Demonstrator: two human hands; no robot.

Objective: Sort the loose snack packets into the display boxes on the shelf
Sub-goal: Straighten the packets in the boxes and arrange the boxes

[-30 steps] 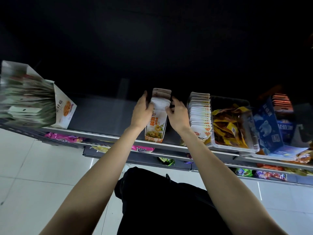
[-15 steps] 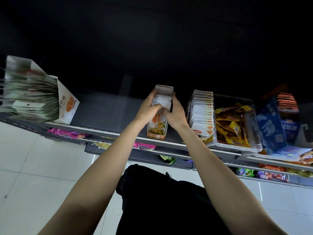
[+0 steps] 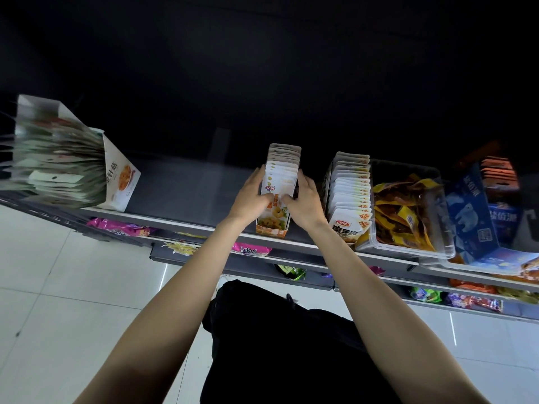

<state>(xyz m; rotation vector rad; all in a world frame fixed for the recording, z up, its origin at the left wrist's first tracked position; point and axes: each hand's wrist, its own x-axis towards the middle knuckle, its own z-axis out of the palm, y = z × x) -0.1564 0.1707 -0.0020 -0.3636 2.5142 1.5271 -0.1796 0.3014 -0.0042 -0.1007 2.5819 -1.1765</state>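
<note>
While both hands clasp it from either side, the narrow orange display box (image 3: 272, 225) stands at the front edge of the grey shelf (image 3: 186, 193); the left hand (image 3: 251, 196) has its fingers curled round the box's left wall and the right hand (image 3: 303, 204) grips the right wall, thumbs over the front packets. White snack packets (image 3: 283, 167) stand packed upright in it, one behind another (their small red-and-blue logo is too blurred to read). Printed on the box front are golden fried rings. Just beside the right hand a second box of white packets (image 3: 351, 193) shows "20%" on orange corners and large dark characters; beyond it sit a clear tub of yellow packets (image 3: 408, 217) and a blue polar-bear carton (image 3: 469, 217). Well apart from the left hand, a white box (image 3: 119, 182) reads "金针菇", its packets blurred and cut by the frame edge. Everything above the shelf is dark; below lie lower shelves and a pale tiled floor (image 3: 43, 287)
</note>
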